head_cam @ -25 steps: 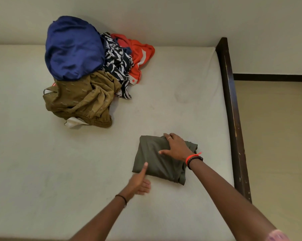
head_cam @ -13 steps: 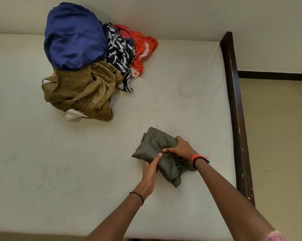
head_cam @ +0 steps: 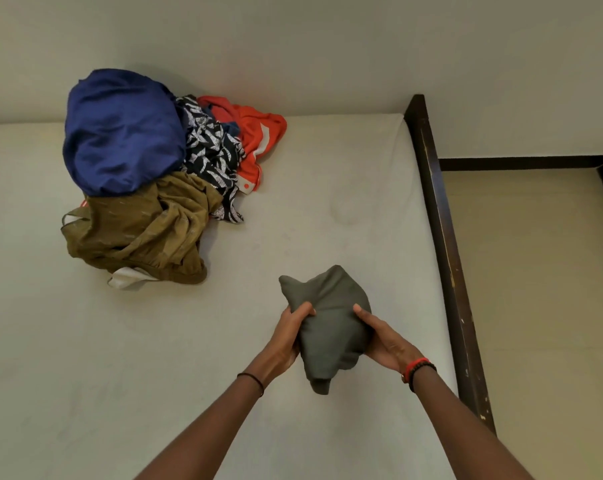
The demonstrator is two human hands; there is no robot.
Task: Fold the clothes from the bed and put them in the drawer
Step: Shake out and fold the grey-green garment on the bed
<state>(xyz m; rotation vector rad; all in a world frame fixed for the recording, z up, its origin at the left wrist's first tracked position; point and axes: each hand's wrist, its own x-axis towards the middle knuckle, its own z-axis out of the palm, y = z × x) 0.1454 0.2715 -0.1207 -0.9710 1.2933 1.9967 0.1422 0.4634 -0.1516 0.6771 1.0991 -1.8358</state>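
Observation:
A folded grey-green garment (head_cam: 328,323) is lifted off the pale mattress (head_cam: 120,358), held between both hands. My left hand (head_cam: 288,336) grips its left side, thumb on top. My right hand (head_cam: 383,337) holds its right side, thumb on top and fingers underneath. At the far left of the bed lies a pile of unfolded clothes: a blue garment (head_cam: 123,133), an olive-brown garment (head_cam: 140,233), a black-and-white patterned one (head_cam: 213,157) and an orange-red one (head_cam: 255,133). No drawer is in view.
A dark wooden bed frame (head_cam: 445,244) runs along the mattress's right edge. Beyond it is tan floor (head_cam: 542,306). A plain wall (head_cam: 328,46) stands behind the bed.
The grey-green garment lay flat under my right hand a second ago. Both hands then closed on it and raised it off the mattress; it now hangs bunched between them.

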